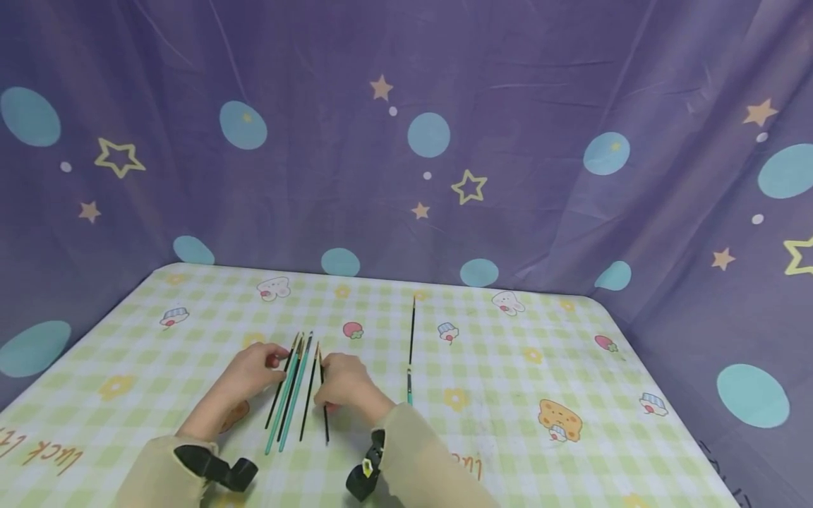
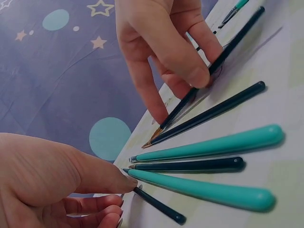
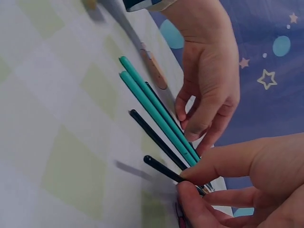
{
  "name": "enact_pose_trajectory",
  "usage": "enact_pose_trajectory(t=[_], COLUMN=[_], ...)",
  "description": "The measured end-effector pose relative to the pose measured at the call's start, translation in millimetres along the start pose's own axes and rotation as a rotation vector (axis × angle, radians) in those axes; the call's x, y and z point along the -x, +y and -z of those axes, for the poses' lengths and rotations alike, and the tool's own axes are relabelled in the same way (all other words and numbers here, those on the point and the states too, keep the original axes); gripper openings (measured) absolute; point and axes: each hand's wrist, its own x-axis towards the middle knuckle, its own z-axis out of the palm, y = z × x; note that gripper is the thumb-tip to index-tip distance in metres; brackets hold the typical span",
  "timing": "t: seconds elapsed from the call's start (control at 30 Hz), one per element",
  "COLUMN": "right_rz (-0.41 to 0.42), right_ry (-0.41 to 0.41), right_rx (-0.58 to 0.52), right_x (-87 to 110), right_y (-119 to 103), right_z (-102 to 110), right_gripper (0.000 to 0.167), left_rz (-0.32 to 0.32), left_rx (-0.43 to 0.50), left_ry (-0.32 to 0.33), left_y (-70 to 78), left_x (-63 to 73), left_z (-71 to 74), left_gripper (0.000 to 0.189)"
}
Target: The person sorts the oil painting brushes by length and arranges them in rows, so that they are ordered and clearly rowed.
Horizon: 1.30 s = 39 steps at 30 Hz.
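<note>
Several thin paintbrushes lie side by side on the left half of the table, teal-handled ones [image 1: 295, 402] among dark-handled ones [image 1: 308, 406], bristles pointing away. My right hand [image 1: 346, 384] pinches a dark paintbrush [image 2: 235, 42] between thumb and fingers at the right side of the group; in the left wrist view its handle end is tilted up off the cloth. At the group's left side, my left hand [image 1: 257, 370] has thumb and fingers at the outermost dark paintbrush [image 2: 161, 206], which it appears to pinch; the thumb hides part of that brush.
Right of the hands, another dark paintbrush [image 1: 412, 331] lies with a teal-handled one [image 1: 409, 388] below it, partly hidden by my right sleeve [image 1: 425, 451]. A green-checked cloth [image 1: 508, 395] covers the table. Behind it hangs a purple curtain [image 1: 521, 141]. Each wrist wears a black strap with a camera.
</note>
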Motion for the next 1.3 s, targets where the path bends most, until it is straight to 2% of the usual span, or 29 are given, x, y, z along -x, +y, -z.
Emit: enact_pose_trajectory(t=[0.17,0.47,0.63,0.8,1.07,1.3], right_rz=[-0.017,-0.05,-0.056,-0.024,-0.013,-0.02], right_ry=[-0.029,-0.025,-0.004,0.013,0.079,0.108], right_rx=[-0.035,-0.107,-0.155,-0.182,-0.219,-0.323], right_x=[1.8,0.1,0.7,0.8,-3.0,-5.9], right_y=[3,12,17,23,35,49], right_z=[7,12,15,23,38,52], right_gripper=[0.058,0.058,0.056,0.055,0.055,0.056], left_rz=[-0.002,-0.051,-0.04,-0.015,-0.007,-0.008], left_rx=[0.018,-0.008,-0.012,0.004,0.021,0.022], left_ry=[0.0,0.005,0.006,-0.005,-0.012,-0.013], left_y=[0.3,-1.7,-1.5,-1.3,0.0,-0.4], left_x=[-0.2,2.1,2.1,0.9,0.2,-0.4], left_z=[1.3,1.1,0.7,0.6,2.0,1.3], left_gripper=[0.037,0.036,0.036,0.037,0.037,0.037])
